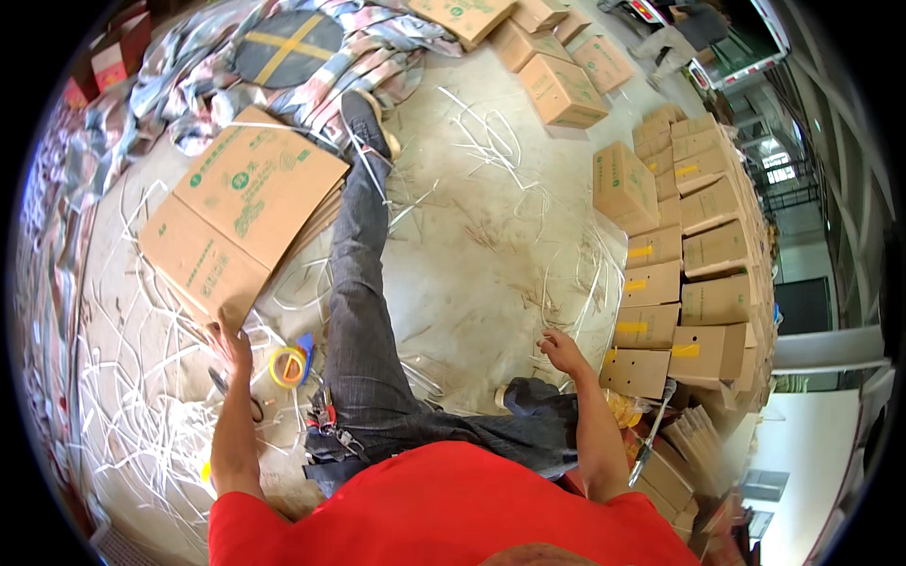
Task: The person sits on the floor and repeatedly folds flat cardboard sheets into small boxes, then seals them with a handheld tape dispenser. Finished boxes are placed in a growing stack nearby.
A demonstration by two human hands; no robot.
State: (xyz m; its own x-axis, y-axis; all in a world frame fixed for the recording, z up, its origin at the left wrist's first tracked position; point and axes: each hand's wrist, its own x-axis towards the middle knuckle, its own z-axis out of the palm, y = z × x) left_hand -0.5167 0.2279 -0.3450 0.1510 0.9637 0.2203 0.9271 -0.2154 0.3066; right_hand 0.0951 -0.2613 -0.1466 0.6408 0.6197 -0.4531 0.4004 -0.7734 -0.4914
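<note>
At the lower near corner of a stack of flattened cardboard boxes [241,203], my left hand [229,347] has its fingers closed on the edge of the top box. The stack lies on the floor left of my outstretched leg, brown with green print. My right hand [563,353] hangs over the floor above my bent leg, fingers curled in, with nothing visible in it. Beside my left forearm are a tape roll in a blue dispenser [291,364] and a pair of dark-handled scissors [250,404].
Loose white strapping [160,443] tangles across the floor at left. Stacked cartons [651,283] form a wall at right; more cartons [562,90] stand farther off. A striped cloth [179,85] with a dark round piece [289,49] lies at far left. A vehicle [746,47] stands at far right.
</note>
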